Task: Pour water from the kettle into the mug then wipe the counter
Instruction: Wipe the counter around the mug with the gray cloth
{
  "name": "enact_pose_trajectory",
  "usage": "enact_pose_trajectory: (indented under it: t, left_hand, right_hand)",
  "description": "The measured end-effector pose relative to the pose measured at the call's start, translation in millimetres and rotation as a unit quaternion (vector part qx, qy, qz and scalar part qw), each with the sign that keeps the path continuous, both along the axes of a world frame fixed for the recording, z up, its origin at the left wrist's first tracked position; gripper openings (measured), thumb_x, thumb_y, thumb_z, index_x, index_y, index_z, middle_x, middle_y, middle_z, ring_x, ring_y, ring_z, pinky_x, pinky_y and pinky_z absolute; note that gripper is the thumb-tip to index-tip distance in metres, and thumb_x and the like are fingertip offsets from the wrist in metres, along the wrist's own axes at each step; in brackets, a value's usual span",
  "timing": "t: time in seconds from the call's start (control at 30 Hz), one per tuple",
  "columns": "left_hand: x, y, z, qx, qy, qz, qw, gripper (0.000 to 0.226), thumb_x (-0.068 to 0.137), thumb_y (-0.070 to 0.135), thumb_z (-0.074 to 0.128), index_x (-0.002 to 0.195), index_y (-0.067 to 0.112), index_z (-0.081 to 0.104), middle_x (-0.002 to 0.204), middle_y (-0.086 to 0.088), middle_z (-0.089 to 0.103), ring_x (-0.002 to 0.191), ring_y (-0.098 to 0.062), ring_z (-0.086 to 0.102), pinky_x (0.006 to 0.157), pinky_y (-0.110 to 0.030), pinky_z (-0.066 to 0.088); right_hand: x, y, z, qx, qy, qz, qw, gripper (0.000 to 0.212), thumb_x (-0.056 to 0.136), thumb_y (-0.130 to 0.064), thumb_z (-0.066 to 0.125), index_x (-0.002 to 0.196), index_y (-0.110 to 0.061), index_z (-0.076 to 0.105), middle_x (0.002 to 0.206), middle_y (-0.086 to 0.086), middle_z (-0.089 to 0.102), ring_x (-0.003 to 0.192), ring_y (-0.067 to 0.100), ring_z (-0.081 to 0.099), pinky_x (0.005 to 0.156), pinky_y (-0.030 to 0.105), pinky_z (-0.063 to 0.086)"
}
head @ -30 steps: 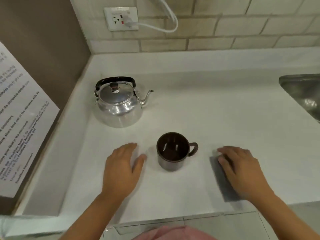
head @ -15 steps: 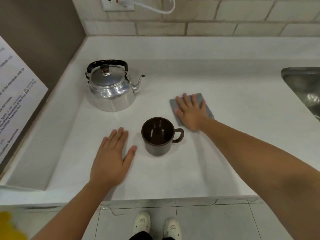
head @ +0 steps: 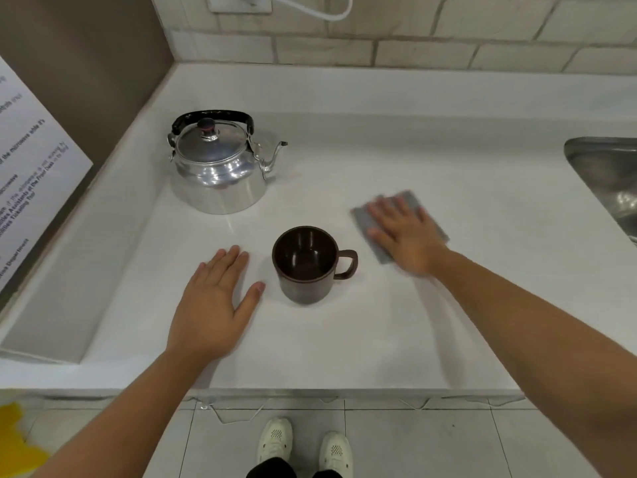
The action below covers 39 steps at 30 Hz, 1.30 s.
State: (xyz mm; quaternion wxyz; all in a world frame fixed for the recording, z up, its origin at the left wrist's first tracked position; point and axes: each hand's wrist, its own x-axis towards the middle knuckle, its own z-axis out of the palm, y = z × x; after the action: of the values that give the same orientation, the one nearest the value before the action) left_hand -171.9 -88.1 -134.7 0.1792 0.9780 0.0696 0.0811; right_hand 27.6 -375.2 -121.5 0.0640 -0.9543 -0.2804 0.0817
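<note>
A white bench point(head: 431, 160) runs from a brown side wall at its left end to a steel sink point(head: 610, 181) set into its right end, with a tiled wall behind. Toward the left rear corner stands a shiny metal kettle point(head: 220, 170), upright, lid on, its black handle raised over the lid and its thin spout pointing toward the right. Nearer the front edge, about midway along the bench, sits a dark brown mug point(head: 305, 265), upright, its handle turned to the right; whether it holds any water cannot be told from the dark interior. The left hand point(head: 213, 305) lies flat on the bench just left of the mug, palm down, fingers together and thumb spread toward the mug without touching it, gripping nothing. The right hand point(head: 405, 232) lies flat, palm down, fingers stretched open, pressing on a grey cloth point(head: 367, 219) that lies on the bench to the right of the mug and apart from it; the hand and cloth are slightly blurred. A printed notice point(head: 31, 174) hangs on the left wall. Below the front edge, white shoes point(head: 275, 443) stand on a tiled floor.
</note>
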Motion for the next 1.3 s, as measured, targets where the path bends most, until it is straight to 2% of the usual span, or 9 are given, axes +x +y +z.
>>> enact_pose_trajectory:
  t: [0.1, 0.23, 0.3, 0.43, 0.53, 0.8, 0.9, 1.1, 1.3]
  left_hand:
    - [0.0, -1.6, 0.8, 0.001, 0.003, 0.001, 1.000, 0.064, 0.098, 0.056, 0.030, 0.150, 0.017, 0.030, 0.158, -0.001, 0.025, 0.146, -0.014, 0.015, 0.118, -0.034, 0.006]
    - [-0.9, -0.3, -0.7, 0.008, 0.015, -0.003, 1.000, 0.063, 0.099, 0.053, 0.030, 0.151, 0.017, 0.027, 0.159, -0.001, 0.022, 0.146, -0.013, 0.012, 0.118, -0.032, 0.003]
    - [-1.9, 0.4, -1.3, 0.013, 0.021, -0.006, 1.000, 0.063, 0.099, 0.053, 0.029, 0.151, 0.018, 0.025, 0.160, -0.001, 0.020, 0.147, -0.013, 0.011, 0.117, -0.030, 0.001]
    - [-2.7, -0.7, 0.6, 0.008, 0.023, 0.001, 1.000, 0.065, 0.098, 0.056, 0.026, 0.152, 0.019, 0.023, 0.160, 0.001, 0.019, 0.146, -0.012, 0.010, 0.116, -0.028, -0.001]
    - [-1.8, -1.0, 3.3, 0.001, 0.024, 0.000, 1.000, 0.065, 0.097, 0.056, 0.028, 0.151, 0.019, 0.025, 0.160, 0.001, 0.020, 0.146, -0.013, 0.012, 0.116, -0.027, 0.000]
    - [28.6, 24.3, 29.8, -0.060, -0.016, -0.021, 0.998, 0.043, 0.099, 0.036, 0.045, 0.134, 0.014, 0.055, 0.141, -0.005, 0.054, 0.131, -0.021, 0.045, 0.110, -0.032, 0.028]
    - [60.9, 28.2, 41.3, -0.079, -0.042, -0.083, 0.993, 0.037, 0.101, 0.025, 0.046, 0.135, 0.015, 0.054, 0.143, -0.004, 0.051, 0.136, -0.018, 0.040, 0.111, -0.031, 0.027]
    - [159.2, -10.2, 35.0, -0.063, -0.010, -0.274, 0.960, 0.043, 0.105, 0.022, 0.037, 0.147, 0.013, 0.035, 0.157, -0.008, 0.028, 0.146, -0.020, 0.017, 0.119, -0.038, 0.009]
    - [209.3, -44.4, 6.5, 0.082, 0.099, -0.397, 0.909, 0.053, 0.105, 0.039, 0.023, 0.153, 0.019, 0.011, 0.162, -0.004, 0.006, 0.147, -0.019, -0.003, 0.117, -0.037, -0.004]
  right_hand:
    - [-26.1, -28.0, -0.5, -0.012, 0.004, -0.152, 0.988, 0.060, 0.097, -0.051, 0.013, 0.151, -0.030, -0.003, 0.162, -0.002, -0.007, 0.148, 0.024, -0.010, 0.117, 0.050, -0.004]
    - [-107.0, -28.7, -9.4, 0.029, 0.012, 0.061, 0.998, 0.061, 0.093, -0.061, 0.004, 0.148, -0.040, -0.010, 0.157, -0.015, -0.017, 0.145, 0.012, -0.022, 0.116, 0.042, -0.015]
    - [-98.0, -38.0, -4.1, 0.034, 0.035, 0.079, 0.996, 0.063, 0.090, -0.066, 0.004, 0.147, -0.043, -0.013, 0.156, -0.019, -0.018, 0.143, 0.007, -0.024, 0.115, 0.038, -0.016]
    - [-38.9, -35.5, -1.6, 0.044, 0.028, -0.103, 0.993, 0.072, 0.093, -0.060, 0.017, 0.152, -0.025, -0.005, 0.162, -0.003, -0.006, 0.148, 0.018, -0.009, 0.118, 0.044, -0.005]
    - [-1.7, -5.9, -5.2, 0.001, 0.032, -0.156, 0.987, 0.073, 0.094, -0.058, 0.016, 0.152, -0.016, -0.002, 0.162, 0.007, -0.008, 0.148, 0.027, -0.009, 0.116, 0.053, -0.004]
    - [25.0, 102.8, 2.4, -0.005, 0.098, 0.102, 0.990, 0.072, 0.095, -0.056, 0.023, 0.151, -0.021, -0.006, 0.161, 0.002, -0.012, 0.146, 0.021, -0.017, 0.114, 0.047, -0.014]
    - [29.3, 103.2, 13.7, 0.045, 0.110, 0.124, 0.985, 0.069, 0.097, -0.052, 0.025, 0.152, -0.020, -0.001, 0.162, 0.002, -0.006, 0.147, 0.020, -0.013, 0.116, 0.043, -0.010]
    - [6.4, 23.3, 16.5, 0.067, 0.064, -0.030, 0.995, 0.069, 0.097, -0.051, 0.024, 0.152, -0.018, -0.001, 0.162, 0.002, -0.007, 0.147, 0.021, -0.013, 0.116, 0.040, -0.008]
    - [-33.8, -0.1, -1.6, 0.053, 0.067, -0.091, 0.992, 0.066, 0.098, -0.048, 0.016, 0.150, -0.017, -0.011, 0.159, 0.001, -0.017, 0.144, 0.018, -0.022, 0.114, 0.031, -0.012]
